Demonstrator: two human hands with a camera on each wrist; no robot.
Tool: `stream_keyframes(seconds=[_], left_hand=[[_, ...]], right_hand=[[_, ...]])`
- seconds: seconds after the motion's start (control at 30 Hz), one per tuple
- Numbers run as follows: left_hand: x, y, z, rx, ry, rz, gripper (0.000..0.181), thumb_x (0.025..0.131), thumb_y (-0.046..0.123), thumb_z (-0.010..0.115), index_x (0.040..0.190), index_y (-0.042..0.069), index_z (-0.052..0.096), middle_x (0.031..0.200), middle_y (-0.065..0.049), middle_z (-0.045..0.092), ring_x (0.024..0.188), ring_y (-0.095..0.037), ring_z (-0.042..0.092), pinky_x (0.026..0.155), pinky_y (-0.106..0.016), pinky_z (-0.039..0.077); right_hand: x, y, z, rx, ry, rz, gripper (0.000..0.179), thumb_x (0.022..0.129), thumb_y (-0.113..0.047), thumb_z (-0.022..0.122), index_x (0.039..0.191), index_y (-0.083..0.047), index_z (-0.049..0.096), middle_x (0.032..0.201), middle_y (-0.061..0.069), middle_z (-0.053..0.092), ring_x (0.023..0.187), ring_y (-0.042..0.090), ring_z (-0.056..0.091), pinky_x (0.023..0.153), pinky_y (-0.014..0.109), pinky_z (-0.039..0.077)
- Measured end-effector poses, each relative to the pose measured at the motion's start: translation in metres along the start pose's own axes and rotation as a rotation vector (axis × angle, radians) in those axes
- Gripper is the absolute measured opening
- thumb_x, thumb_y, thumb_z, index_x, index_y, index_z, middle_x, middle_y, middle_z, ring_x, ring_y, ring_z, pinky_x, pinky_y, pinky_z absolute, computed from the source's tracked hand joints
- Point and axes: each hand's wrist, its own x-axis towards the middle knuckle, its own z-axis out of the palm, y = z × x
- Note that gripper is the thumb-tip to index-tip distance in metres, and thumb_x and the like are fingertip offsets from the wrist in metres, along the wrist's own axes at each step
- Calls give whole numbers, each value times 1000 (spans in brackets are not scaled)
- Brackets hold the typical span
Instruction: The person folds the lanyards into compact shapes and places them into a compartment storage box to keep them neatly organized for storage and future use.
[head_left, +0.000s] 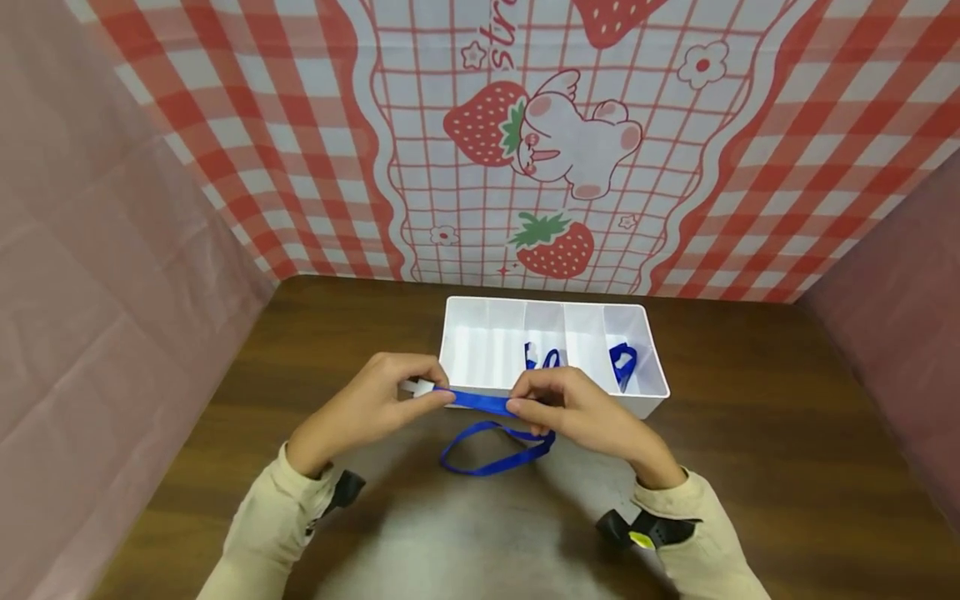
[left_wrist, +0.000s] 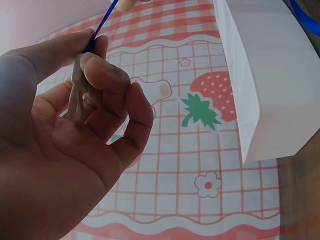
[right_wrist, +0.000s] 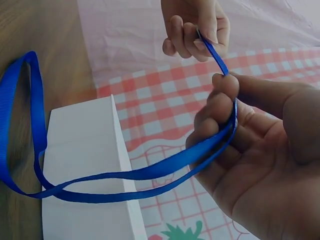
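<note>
A blue ribbon lanyard (head_left: 482, 403) is stretched between both hands in front of the white box. My left hand (head_left: 375, 402) pinches one end between thumb and fingers. A pale clip-like end piece (left_wrist: 76, 100) sticks out on the palm side of that pinch. With thumb and fingertips, my right hand (head_left: 581, 412) pinches the strap farther along. The rest of the lanyard hangs from the right hand as a loose loop (right_wrist: 150, 170), seen below the hands in the head view.
The white divided box (head_left: 585, 333) stands behind the hands on the brown wooden table (head_left: 757, 400). Blue straps (head_left: 623, 360) lie in its right-end compartment, and more blue pieces (head_left: 552, 359) in a middle one. A strawberry-print cloth (head_left: 555, 250) hangs behind.
</note>
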Motion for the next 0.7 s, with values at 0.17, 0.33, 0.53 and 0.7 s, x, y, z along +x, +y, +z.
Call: stream_keyframes(seconds=[0.17, 0.33, 0.53, 0.7], left_hand=[[0, 1, 0, 27, -19, 0, 6, 92, 12, 72, 87, 14, 70, 80, 10, 64, 71, -5, 56, 65, -24, 50], [-1, 3, 0, 37, -45, 0, 10, 95, 14, 69, 86, 16, 69, 75, 11, 58, 64, -4, 49, 57, -26, 45], [-1, 5, -1, 26, -34, -8, 10, 96, 14, 68, 85, 15, 68, 75, 11, 57, 64, -5, 48, 58, -24, 43], [-1, 8, -5, 36, -21, -6, 9, 95, 13, 69, 86, 14, 69, 77, 11, 60, 66, -5, 51, 59, -23, 45]], right_hand=[[-1, -2, 2, 53, -23, 46, 11, 99, -10, 61, 90, -5, 62, 71, 5, 64, 63, 14, 61, 57, 30, 54], [1, -2, 6, 103, -91, 45, 15, 101, -12, 59, 90, -3, 54, 74, 14, 66, 64, 20, 63, 58, 32, 56], [4, 0, 8, 53, -158, 12, 10, 104, -16, 53, 101, -9, 60, 67, 2, 59, 58, 21, 56, 52, 29, 48], [4, 1, 7, 54, -138, -18, 22, 106, -14, 49, 91, -10, 66, 67, 0, 56, 60, 12, 52, 52, 29, 44]])
